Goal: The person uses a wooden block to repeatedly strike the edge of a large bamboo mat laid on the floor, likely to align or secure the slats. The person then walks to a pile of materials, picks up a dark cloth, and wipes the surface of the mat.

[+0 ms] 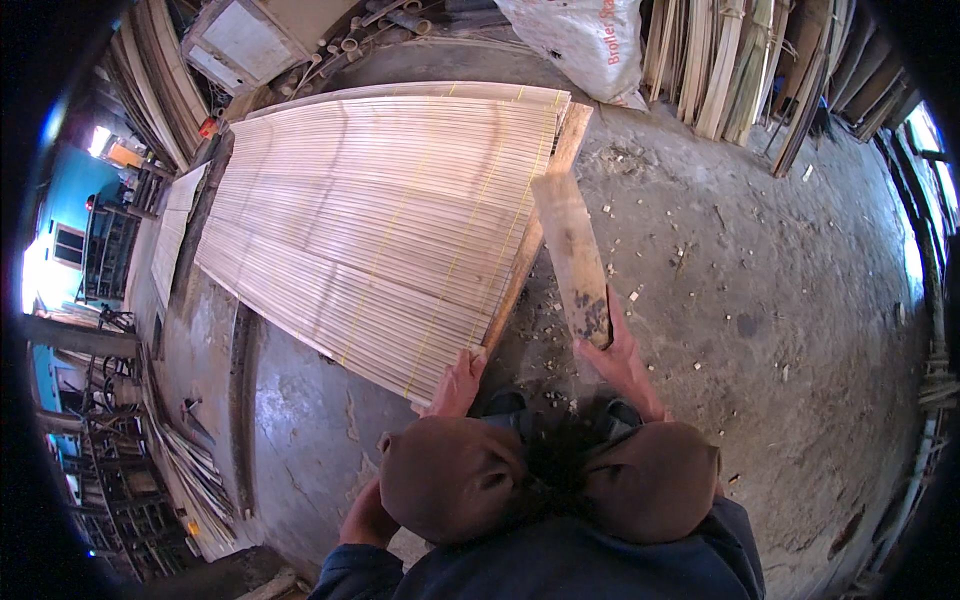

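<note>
In the head view, we hold a flat wooden board (572,240) right of centre in the frame; it slants from our right hand (622,362) up to the slatted panel's right edge. Our right fingers close around the board's dark-spotted lower end. Our left hand (455,384) rests at the lower corner of the slatted panel (370,220), its fingers curled; we cannot tell whether they pinch the edge. The panel, made of thin pale strips with yellow thread lines, fills the upper left and middle of the frame. Beneath its right edge we see a wooden beam (515,285). Small chips dot the floor (760,290) at right; a white sack (590,45) stands at top centre, beside upright strips (718,70).
</note>
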The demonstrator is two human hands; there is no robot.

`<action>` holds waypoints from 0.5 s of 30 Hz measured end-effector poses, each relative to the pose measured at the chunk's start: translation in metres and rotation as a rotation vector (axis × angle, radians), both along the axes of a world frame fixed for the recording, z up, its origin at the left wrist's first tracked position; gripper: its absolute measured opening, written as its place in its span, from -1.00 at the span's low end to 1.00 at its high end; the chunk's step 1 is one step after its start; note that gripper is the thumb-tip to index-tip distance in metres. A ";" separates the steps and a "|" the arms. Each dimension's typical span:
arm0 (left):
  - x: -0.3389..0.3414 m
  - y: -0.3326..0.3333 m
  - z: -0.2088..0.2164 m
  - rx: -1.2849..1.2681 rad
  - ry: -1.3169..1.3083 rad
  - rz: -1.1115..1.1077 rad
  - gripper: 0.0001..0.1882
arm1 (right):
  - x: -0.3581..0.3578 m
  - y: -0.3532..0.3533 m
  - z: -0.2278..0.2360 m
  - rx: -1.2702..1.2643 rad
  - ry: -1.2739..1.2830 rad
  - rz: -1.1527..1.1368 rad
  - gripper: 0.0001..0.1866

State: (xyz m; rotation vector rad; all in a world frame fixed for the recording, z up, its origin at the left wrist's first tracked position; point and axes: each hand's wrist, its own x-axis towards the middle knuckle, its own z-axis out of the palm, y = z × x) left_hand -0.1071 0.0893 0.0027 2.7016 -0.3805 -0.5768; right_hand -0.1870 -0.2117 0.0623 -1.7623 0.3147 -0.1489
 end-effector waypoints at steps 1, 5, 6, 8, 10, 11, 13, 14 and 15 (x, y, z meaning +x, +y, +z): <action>-0.001 0.007 0.026 -0.019 0.041 0.072 -0.59 | 0.015 0.008 0.015 0.035 -0.022 0.023 0.02; -0.007 0.011 0.030 -0.105 -0.160 -0.044 -0.61 | 0.049 -0.010 0.100 0.081 -0.170 -0.027 0.07; -0.009 0.002 0.026 -0.102 -0.193 -0.063 -0.61 | 0.054 -0.016 0.119 0.061 -0.245 -0.066 0.09; -0.013 -0.009 0.036 -0.043 -0.157 -0.007 -0.61 | 0.068 -0.019 0.155 0.056 -0.414 -0.122 0.12; -0.018 0.007 0.033 -0.094 -0.131 -0.048 -0.61 | 0.076 -0.023 0.186 -0.066 -0.532 -0.198 0.15; -0.018 0.020 0.025 -0.051 -0.196 -0.154 -0.62 | 0.080 -0.025 0.202 -0.127 -0.590 -0.236 0.17; -0.014 0.050 -0.002 0.142 -0.417 -0.415 -0.65 | 0.085 -0.034 0.224 -0.282 -0.701 -0.335 0.26; -0.014 0.046 -0.005 0.186 -0.427 -0.507 -0.68 | 0.083 -0.033 0.226 -0.184 -0.725 -0.410 0.28; -0.012 0.040 0.007 0.238 -0.442 -0.592 -0.70 | 0.084 -0.035 0.219 -0.189 -0.754 -0.440 0.27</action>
